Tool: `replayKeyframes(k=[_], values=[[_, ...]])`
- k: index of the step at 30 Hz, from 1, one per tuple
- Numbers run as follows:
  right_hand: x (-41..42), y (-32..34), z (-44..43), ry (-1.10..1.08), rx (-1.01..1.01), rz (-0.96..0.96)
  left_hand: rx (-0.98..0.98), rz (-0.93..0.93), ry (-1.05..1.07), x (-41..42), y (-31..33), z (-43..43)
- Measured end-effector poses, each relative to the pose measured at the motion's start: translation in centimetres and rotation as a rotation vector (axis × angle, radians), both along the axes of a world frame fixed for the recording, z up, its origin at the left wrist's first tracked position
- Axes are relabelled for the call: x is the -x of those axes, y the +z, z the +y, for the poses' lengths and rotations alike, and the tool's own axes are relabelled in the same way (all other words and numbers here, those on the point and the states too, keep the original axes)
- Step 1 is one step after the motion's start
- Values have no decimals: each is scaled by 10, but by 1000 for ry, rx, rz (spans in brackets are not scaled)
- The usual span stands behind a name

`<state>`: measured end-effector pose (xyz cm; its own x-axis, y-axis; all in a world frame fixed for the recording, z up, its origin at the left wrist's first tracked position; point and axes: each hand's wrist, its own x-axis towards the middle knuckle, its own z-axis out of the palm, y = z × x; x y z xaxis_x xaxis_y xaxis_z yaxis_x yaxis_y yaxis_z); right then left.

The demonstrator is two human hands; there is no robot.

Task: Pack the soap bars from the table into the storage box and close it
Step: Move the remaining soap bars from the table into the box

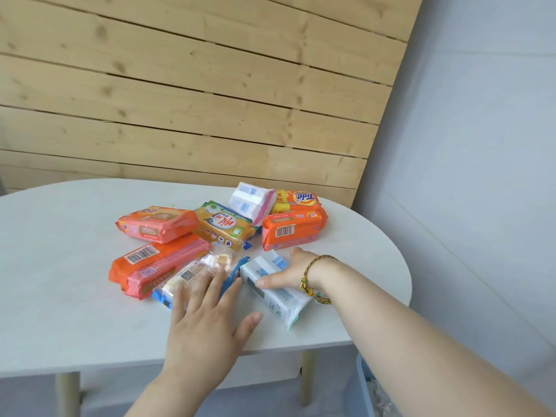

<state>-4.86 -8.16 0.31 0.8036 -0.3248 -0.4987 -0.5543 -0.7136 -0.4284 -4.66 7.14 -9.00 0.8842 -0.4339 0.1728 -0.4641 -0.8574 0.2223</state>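
Gripping one bar: right hand (288, 273) clamped across white soap pack (279, 308), thumb near side, fingers far side.
Left hand (204, 320) flat, fingers spread on clear-wrapped pack (192, 270), likely steadying the pile on the table (60, 266); pale-blue rim (365, 383) below, probably the box.

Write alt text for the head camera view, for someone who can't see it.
A person's right hand grips a white soap pack on a white table, while the left hand lies flat with straight fingers on a clear-wrapped pack beside it. More wrapped soap bars, mostly orange, lie piled behind them, before a wooden slat wall.
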Motion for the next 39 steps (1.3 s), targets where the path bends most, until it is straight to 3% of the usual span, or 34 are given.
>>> replayKeyframes(k=[3, 10, 19, 24, 26, 30, 39], values=[[-6, -5, 9, 51, 159, 43, -20, 18, -14, -4, 3, 4], [-14, 3, 5, 92, 148, 226, -89, 91, -70, -5, 8, 9], [-10, -3, 2, -18, 63, 129, -123, 64, -85, -6, 9, 10], [-6, -10, 0, 2, 191, 39, 87, 102, -63, -3, 17, 8], [0, -13, -4, -21, 89, -18, 128, 21, -54, -2, 13, 5], [10, -14, -18, -50, -102, -125, 175, 41, -115, 6, 20, -6], [69, 13, -81, -12, -187, -293, 624, 137, -436, 44, 27, -50]])
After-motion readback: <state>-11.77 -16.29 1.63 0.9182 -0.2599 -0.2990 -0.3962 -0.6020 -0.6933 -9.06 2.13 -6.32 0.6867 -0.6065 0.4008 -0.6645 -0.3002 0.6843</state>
